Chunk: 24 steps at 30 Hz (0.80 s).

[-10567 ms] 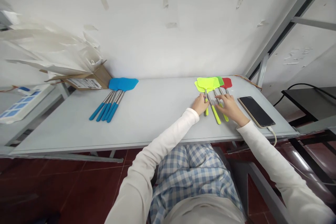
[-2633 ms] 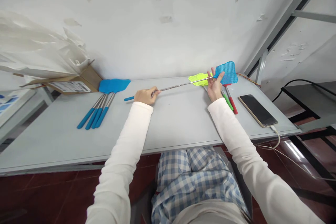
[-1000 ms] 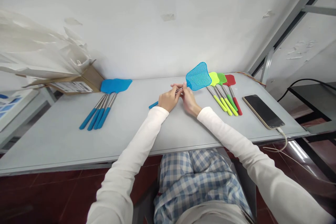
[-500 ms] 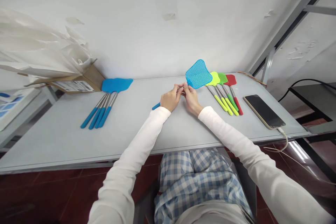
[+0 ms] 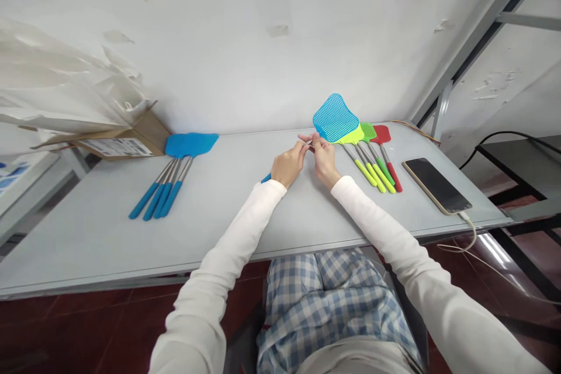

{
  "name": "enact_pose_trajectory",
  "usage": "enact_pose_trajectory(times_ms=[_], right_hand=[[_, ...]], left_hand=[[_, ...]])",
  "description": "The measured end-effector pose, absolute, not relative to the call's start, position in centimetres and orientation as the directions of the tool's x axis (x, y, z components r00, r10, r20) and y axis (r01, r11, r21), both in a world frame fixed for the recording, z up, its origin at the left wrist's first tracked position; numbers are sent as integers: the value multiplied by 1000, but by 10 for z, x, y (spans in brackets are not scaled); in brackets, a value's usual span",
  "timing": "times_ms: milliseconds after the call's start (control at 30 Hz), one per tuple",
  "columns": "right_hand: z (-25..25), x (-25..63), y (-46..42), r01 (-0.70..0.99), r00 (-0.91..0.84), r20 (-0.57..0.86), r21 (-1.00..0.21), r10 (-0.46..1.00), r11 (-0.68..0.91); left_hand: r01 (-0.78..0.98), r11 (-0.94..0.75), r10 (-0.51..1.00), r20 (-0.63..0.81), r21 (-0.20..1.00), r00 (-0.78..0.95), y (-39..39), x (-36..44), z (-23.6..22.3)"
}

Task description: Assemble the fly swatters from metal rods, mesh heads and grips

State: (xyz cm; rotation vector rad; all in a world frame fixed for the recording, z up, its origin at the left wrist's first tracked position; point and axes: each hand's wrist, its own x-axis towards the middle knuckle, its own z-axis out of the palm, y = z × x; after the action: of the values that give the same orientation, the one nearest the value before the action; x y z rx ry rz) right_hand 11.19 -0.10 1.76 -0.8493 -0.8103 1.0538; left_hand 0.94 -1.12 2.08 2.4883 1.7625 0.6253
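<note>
A blue fly swatter point(image 5: 336, 119) with a perforated head is held above the table in both hands. My left hand point(image 5: 288, 165) is closed around its metal shaft, and the tip of the blue handle shows beyond the wrist. Closer to the head, my right hand point(image 5: 325, 158) pinches the shaft; the fingers of both hands meet there. The swatter's head overlaps a yellow-green fly swatter point(image 5: 352, 136) behind it. Next to that lie a green fly swatter point(image 5: 367, 131) and a red fly swatter point(image 5: 383, 134).
Several blue fly swatters point(image 5: 191, 144) lie stacked on the left of the grey table point(image 5: 228, 210). Behind them sits an open cardboard box point(image 5: 146, 131) against the wall. A smartphone point(image 5: 437, 185) with a white cable point(image 5: 471, 228) lies near the right edge.
The blue swatter's head has tilted upward and shifted slightly right. Both hands have moved a little to the right along with it, and less of the blue handle shows. The view has shifted slightly.
</note>
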Motion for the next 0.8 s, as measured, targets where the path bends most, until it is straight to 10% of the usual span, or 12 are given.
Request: enact_pose_trajectory(times_ms=[800], right_hand=[[19, 151, 32, -371, 526, 184, -829, 830, 419]], left_hand=[[894, -430, 873, 312, 128, 375, 14, -33, 15]])
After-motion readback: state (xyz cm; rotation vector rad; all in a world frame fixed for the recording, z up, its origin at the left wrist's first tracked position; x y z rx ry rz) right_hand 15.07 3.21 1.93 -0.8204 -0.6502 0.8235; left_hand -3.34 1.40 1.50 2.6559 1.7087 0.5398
